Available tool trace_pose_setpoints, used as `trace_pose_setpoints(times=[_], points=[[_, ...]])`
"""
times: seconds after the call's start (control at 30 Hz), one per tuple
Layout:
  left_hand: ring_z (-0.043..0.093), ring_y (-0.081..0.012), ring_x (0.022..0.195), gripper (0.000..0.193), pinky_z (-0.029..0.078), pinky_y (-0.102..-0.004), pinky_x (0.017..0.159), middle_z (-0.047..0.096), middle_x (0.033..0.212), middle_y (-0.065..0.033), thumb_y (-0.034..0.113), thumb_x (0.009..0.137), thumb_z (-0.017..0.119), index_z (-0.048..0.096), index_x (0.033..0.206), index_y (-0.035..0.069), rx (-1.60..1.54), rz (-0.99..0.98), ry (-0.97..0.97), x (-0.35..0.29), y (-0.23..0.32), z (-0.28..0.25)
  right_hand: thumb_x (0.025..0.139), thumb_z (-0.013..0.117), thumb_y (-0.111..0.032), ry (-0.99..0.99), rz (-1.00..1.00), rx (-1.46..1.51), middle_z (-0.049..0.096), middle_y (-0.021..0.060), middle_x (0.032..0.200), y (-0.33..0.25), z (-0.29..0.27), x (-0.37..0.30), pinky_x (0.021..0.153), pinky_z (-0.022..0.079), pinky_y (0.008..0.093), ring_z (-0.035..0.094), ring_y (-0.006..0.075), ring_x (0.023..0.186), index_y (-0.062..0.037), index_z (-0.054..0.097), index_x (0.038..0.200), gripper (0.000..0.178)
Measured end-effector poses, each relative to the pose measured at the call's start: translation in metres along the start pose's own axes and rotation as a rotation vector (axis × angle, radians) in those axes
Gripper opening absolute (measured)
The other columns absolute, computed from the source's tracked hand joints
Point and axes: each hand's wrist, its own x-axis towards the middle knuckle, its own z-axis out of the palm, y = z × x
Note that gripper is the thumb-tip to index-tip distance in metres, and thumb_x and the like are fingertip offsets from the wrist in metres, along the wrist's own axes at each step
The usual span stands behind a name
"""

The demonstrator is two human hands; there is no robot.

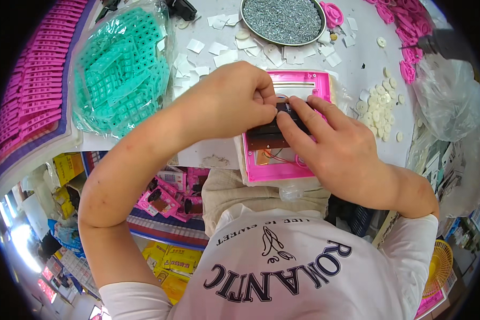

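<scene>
A pink plastic casing (252, 169) lies open in front of me on the table, with a black panel-like part (265, 140) across its middle. Thin red wires (282, 160) and a copper-coloured piece (262, 157) show below that part. My left hand (232, 101) is closed in a pinch at the black part's upper left; whatever sits between its fingertips is hidden. From the right, my right hand (338, 144) reaches over the casing, thumb and fingertips gripping the black part near its upper edge.
A round metal tray (244, 16) of small screws stands at the back. Bagged green button sheets (120, 69) lie left, beside stacked pink parts (37, 69). White discs (381, 106) are heaped right, near a dark tool (445, 44). White paper squares (226, 57) are scattered behind the casing.
</scene>
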Motion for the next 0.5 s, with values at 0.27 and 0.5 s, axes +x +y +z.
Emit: trace_pose_setpoints(times=[0.27,0.5], points=[[0.057,-0.0105,0.06,0.01,0.047,-0.0293,0.059,0.063,0.069,-0.0056,0.008,0.087,0.068,0.068,0.09,-0.001,0.283,0.235,-0.006,0.0,0.009,-0.008,0.074,0.078,-0.016,0.074,0.001,0.233,0.067,0.0147,0.118,0.019,0.003,0.002,0.071,0.058,0.036,0.067,0.028,0.095,-0.0015,0.062,0.122,0.052],[0.067,-0.0407,0.074,0.02,0.053,-0.0503,0.071,0.064,0.071,-0.0201,0.019,0.085,0.066,0.069,0.078,0.001,0.76,0.459,0.568,0.087,0.018,-0.056,0.091,0.071,-0.012,0.998,0.091,0.214,0.055,0.0157,0.107,0.14,-0.052,-0.019,0.075,0.052,0.037,0.057,0.0251,0.092,0.0008,0.047,0.133,0.051]])
